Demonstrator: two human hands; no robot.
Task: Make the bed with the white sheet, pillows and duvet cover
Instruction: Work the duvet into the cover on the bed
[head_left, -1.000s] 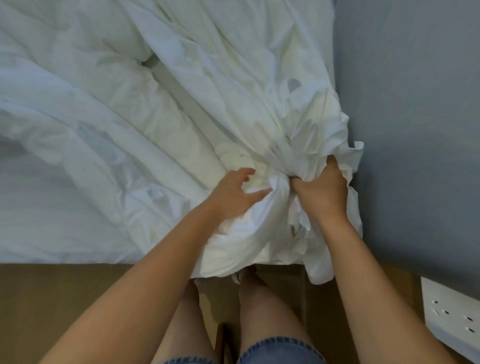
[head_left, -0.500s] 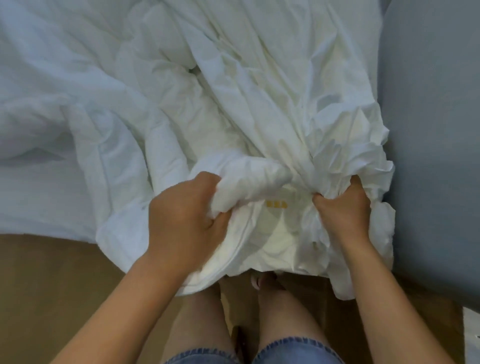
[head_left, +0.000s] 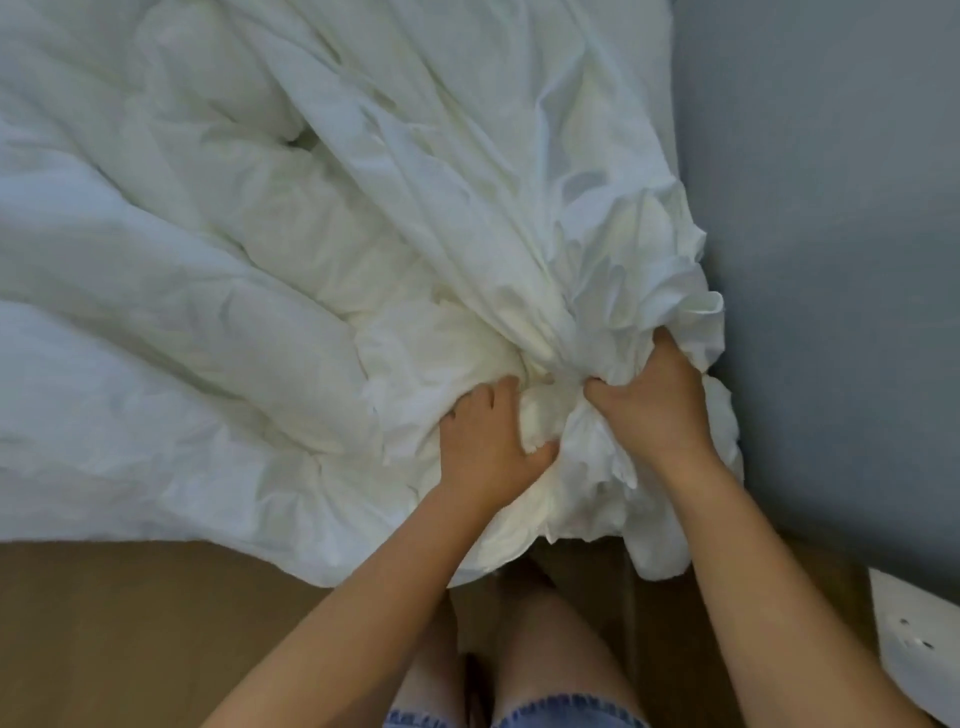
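Both hands are buried in the same bunched corner of the duvet cover (head_left: 467, 218), down at the near right corner of the bed, just beside the grey wall (head_left: 831, 208). The right hand (head_left: 654, 402) is clamped on a thick gather of cloth, fingers curled under it. The left hand (head_left: 485, 441) has come back in from the left, where half a second ago it was lifting a fat fold clear; now it presses down next to the right hand, thumb hooked into the cloth, fingers dug into the folds. The small yellow tag that showed between the hands then is hidden again. The cover fans out from this gather across the bed in long creases and hangs a little over the edge toward the brown floor (head_left: 130, 623).

My guess is the person is feeding the duvet corner into the cover corner, though from here I cannot tell which layer is duvet and which is cover. No pillows are in sight, so the bed is far from made.
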